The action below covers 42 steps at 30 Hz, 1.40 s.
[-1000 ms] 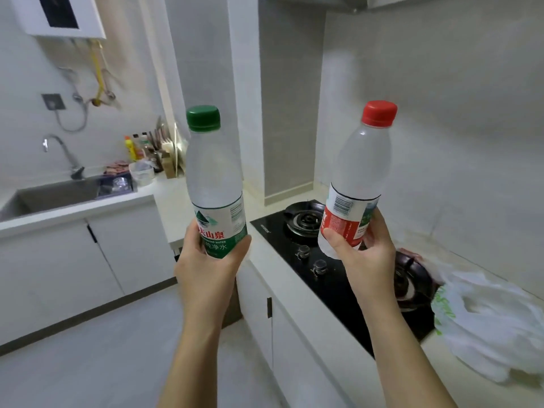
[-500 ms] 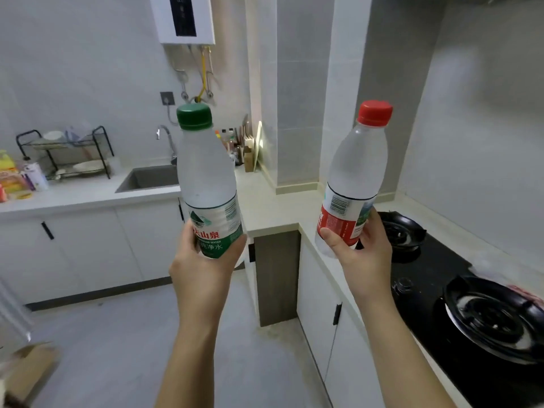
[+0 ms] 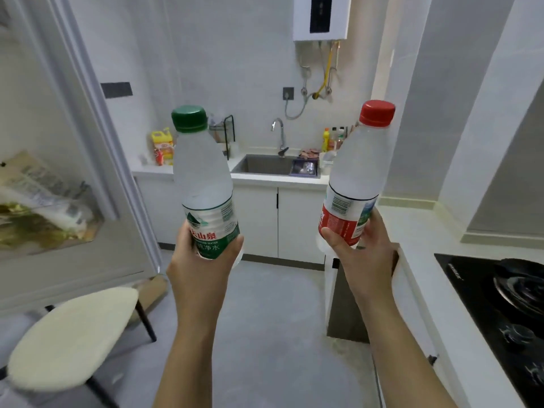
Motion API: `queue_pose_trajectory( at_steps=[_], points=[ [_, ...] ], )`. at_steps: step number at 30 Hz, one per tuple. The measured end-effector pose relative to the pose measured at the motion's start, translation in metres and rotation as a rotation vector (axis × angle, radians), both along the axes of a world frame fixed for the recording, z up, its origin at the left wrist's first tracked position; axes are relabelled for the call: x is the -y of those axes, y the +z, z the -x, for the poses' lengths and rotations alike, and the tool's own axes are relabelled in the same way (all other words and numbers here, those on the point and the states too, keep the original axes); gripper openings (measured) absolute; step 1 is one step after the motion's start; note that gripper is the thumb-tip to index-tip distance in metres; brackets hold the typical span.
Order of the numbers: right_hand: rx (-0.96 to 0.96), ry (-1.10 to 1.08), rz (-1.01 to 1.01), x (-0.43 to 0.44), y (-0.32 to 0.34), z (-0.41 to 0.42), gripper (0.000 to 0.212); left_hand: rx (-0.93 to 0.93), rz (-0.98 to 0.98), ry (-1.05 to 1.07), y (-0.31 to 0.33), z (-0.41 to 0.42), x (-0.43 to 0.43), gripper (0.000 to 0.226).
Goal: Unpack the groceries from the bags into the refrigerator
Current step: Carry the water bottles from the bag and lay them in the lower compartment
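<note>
Well, the biggest thing is the white fridge, which fills the left edge, and blurred packets sit in a clear shelf on it. Grey floor runs down the middle. A pale worktop runs along the far wall and turns down the right side, with white cupboards under it. On the right stretch lies a black hob. A stool with a cream seat stands on the floor at lower left, just in front of the fridge. High on the far wall hangs a white heater, with pipes below it. A steel sink is set in the far worktop, and a tap bends over it.

Both task bottles are up in the air in front of the sink, well apart from each other and not yet in the fridge. The green bottle stands almost upright in the left hand, whose fingers wrap its green label near the base. The red bottle leans a little to the right in the right hand. That hand's fingers curl behind the red label, with the thumb across the front. Each bottle is clear and keeps its cap on.

Left of the sink stand a black rack, a yellow jug and a red can. Right of the sink is a cluster of small bottles, too small to tell apart.
</note>
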State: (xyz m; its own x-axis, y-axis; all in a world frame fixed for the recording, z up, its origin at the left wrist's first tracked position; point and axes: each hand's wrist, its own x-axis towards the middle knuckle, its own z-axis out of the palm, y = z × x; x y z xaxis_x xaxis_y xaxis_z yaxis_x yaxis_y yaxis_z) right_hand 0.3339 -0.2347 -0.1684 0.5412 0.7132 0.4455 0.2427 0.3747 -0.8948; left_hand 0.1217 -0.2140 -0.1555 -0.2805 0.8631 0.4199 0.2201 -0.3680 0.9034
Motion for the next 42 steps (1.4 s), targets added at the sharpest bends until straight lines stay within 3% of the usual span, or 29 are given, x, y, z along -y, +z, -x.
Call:
queue_pose_trajectory(
  at_steps=[10, 21, 30, 42],
  points=[
    [0.009, 0.413, -0.044, -0.067, 0.014, 0.036, 0.063, 0.013, -0.042, 0.391, 0.014, 0.029, 0.009, 0.049],
    [-0.088, 0.899, -0.008, -0.081, 0.008, 0.111, 0.069, 0.051, -0.014, 0.857, 0.013, 0.060, 0.088, 0.051],
    [-0.051, 1.157, -0.059, -0.033, 0.020, 0.186, 0.077, -0.069, -0.069, 1.180, 0.019, 0.094, 0.174, 0.054],
    [-0.081, 1.339, -0.213, 0.051, 0.055, 0.260, 0.073, -0.093, -0.180, 1.353, 0.045, 0.140, 0.270, 0.048]
  ],
)
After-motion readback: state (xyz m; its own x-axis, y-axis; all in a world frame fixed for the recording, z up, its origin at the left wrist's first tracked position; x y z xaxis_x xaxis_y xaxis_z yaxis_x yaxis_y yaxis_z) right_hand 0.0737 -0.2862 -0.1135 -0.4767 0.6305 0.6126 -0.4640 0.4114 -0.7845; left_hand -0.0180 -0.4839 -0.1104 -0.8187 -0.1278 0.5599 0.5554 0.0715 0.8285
